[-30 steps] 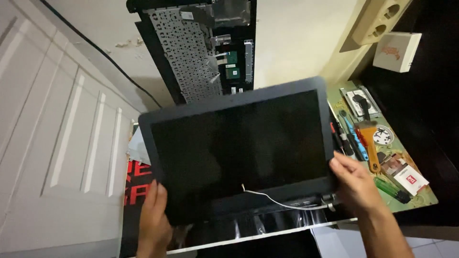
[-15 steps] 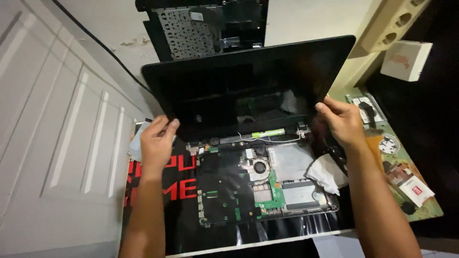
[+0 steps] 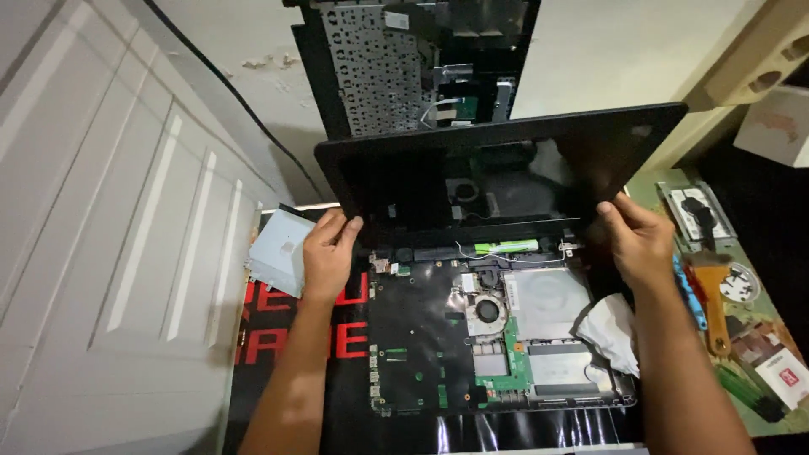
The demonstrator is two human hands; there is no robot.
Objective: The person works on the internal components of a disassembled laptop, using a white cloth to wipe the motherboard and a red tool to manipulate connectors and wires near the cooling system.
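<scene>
While my left hand point(image 3: 330, 253) curls shut around the lower left corner of the laptop screen panel point(image 3: 497, 168), my right hand point(image 3: 638, 240) clamps its lower right corner, so the panel stands tilted above the opened laptop base point(image 3: 421, 354). A crumpled white cloth point(image 3: 611, 329) lies on the base by my right wrist. A keyboard cover point(image 3: 379, 67) leans against the wall behind.
</scene>
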